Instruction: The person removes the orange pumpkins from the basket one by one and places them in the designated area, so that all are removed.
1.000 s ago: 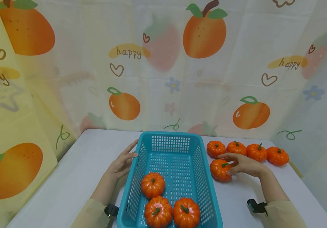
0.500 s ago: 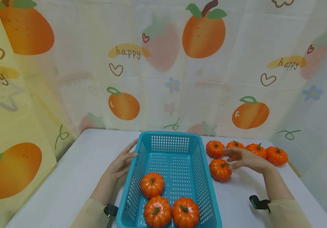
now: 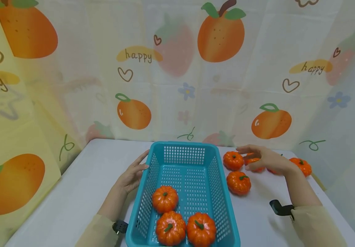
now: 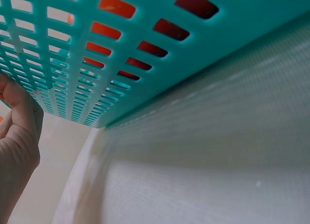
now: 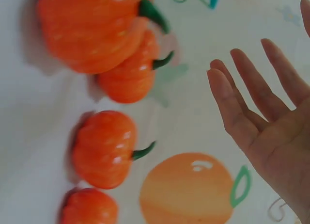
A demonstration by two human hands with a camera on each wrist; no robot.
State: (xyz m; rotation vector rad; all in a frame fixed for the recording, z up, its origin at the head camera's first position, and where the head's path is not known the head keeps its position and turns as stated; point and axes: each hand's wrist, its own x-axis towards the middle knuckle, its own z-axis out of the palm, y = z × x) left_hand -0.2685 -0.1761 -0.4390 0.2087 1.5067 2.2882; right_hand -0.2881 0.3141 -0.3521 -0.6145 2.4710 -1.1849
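Fruit-print curtain [image 3: 168, 96] backs the table [image 3: 72, 192]. Right hand [image 3: 265, 159], fingers wide and empty, has moved up from the right-of-centre pumpkin [image 3: 238, 183], leaving it ungripped outside the basket [image 3: 182, 144]; left hand [image 3: 132, 177], fingers extended, touches its side.

Eight pumpkins [image 3: 165, 199], one basket [image 3: 196, 185], two hands [image 3: 131, 178] [image 3: 268, 160]

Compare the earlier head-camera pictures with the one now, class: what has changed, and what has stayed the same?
The right hand has let go of the front pumpkin and moved away from the person, toward the back row of pumpkins. The front pumpkin, the basket, its three pumpkins and the left hand at its side stayed put.
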